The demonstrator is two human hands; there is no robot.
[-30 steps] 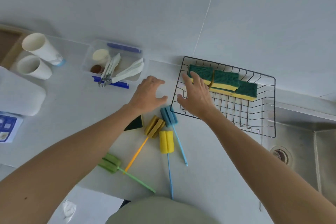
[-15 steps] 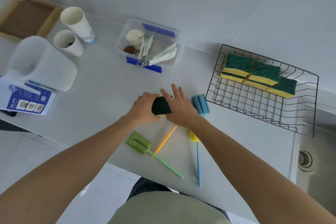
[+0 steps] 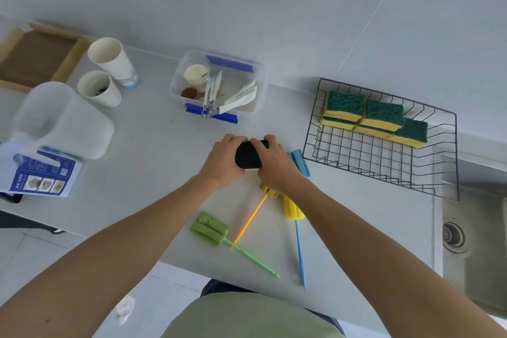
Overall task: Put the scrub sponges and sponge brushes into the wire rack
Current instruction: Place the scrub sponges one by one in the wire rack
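Grey-white bench [image 3: 153,145] fills the view, with a steel sink [image 3: 477,233] at its 3 o'clock edge. Next in size, the wire rack [image 3: 384,167] sits at about 2 o'clock from the hands, and the stacked scrub sponges [image 3: 373,118] lie along its far side just as they did half a second ago. A white plastic jug [image 3: 63,121] lies at 9 o'clock, a clear tub [image 3: 258,82] of utensils at 12 o'clock, and two paper cups [image 3: 109,59] at 10 o'clock.

At the centre, the left hand [image 3: 222,159] and right hand [image 3: 274,164] are pressed together around a dark green scrub sponge [image 3: 247,156], fingers curled over its top and a sliver of yellow showing under it. Half a second ago the right fingers were spread flat; now both hands are closed on the sponge, and whether it clears the bench cannot be told.

Four sponge brushes lie on the bench as before: the blue sponge brush [image 3: 300,162] just at 3 o'clock of the right hand, the yellow sponge brush with a blue handle [image 3: 293,210] at 5 o'clock, the orange-handled sponge brush [image 3: 249,221] partly under the right wrist, and the green sponge brush [image 3: 210,229] at 6 o'clock.
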